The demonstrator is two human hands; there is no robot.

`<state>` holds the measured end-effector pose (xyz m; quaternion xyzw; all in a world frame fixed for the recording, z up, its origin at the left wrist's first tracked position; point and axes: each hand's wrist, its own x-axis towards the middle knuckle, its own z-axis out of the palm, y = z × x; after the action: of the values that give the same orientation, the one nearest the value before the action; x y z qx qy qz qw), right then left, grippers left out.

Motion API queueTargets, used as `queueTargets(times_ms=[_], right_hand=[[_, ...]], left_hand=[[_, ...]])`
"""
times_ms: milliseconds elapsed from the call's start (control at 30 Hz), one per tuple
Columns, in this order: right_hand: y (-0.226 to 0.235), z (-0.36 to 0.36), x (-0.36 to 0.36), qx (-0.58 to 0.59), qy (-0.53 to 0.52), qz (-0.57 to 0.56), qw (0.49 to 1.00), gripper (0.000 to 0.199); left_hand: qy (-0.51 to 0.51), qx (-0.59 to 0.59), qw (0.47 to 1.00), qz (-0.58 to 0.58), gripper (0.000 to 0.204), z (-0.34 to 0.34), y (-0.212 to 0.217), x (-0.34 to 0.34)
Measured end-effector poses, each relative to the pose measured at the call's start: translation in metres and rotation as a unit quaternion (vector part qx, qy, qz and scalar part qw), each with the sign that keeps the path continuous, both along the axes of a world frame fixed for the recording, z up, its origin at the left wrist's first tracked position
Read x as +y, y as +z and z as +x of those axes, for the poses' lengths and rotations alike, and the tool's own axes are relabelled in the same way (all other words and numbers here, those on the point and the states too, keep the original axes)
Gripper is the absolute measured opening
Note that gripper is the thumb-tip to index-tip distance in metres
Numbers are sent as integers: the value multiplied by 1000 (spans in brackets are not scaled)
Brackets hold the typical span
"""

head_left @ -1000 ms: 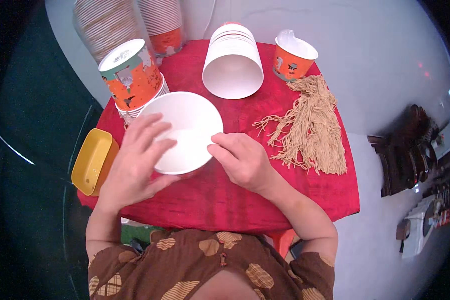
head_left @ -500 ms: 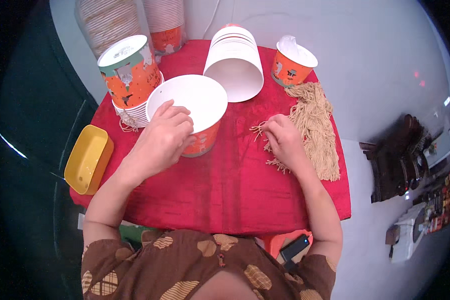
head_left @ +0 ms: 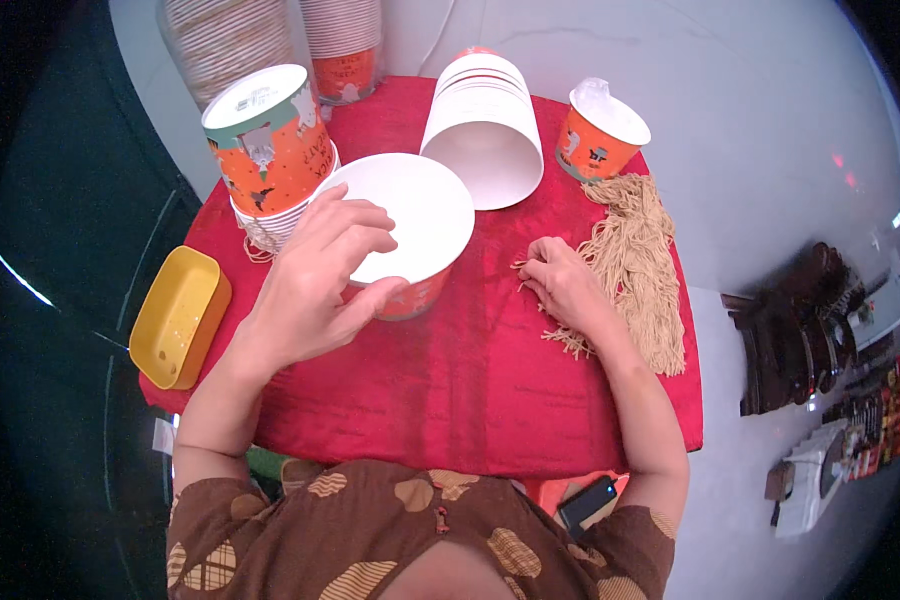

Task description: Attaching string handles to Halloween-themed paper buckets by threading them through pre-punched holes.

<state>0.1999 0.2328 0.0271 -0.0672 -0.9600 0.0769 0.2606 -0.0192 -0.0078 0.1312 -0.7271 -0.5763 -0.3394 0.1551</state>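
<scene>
An orange paper bucket [head_left: 430,215] with a white inside stands in the middle of the red-covered table, its mouth up. My left hand [head_left: 320,275] is open at its near left side, fingers apart and curved, the thumb in front of the bucket's wall; whether it touches the wall I cannot tell. To the right, my right hand [head_left: 560,285] is closed with its fingertips pinched on ends of tan string, low over the table. Beside that hand lies a thick bundle of tan strings [head_left: 645,285], spread toward the right edge.
A stack of white-mouthed buckets [head_left: 495,165] lies on its side behind. Upside-down orange buckets [head_left: 270,155] stand back left, near bagged stacks [head_left: 345,60]. A yellow tub [head_left: 180,320] sits at the left edge. A small orange bucket [head_left: 600,135] holding white plastic stands back right.
My left hand has opened out, its thumb coming away from the fingers. My right hand stays on the string ends, slightly lower in view. The whole view has shifted a little.
</scene>
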Motion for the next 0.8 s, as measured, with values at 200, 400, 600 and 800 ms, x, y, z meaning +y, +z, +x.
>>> queueTargets(times_ms=[200, 400, 600, 800], right_hand=[[-9, -4, 3, -7, 0, 11, 1000, 10], [8, -12, -34, 74, 19, -2, 997, 9], [62, -21, -107, 187, 67, -145, 969, 12], [93, -24, -121, 194, 41, -242, 950, 3]], left_hand=[[-9, 1, 1000, 7, 22, -2, 3, 2], [-1, 2, 1000, 17, 17, 3, 7, -5], [-54, -61, 996, -36, 17, 12, 11, -3], [-109, -112, 982, -104, 25, 26, 34, 2]])
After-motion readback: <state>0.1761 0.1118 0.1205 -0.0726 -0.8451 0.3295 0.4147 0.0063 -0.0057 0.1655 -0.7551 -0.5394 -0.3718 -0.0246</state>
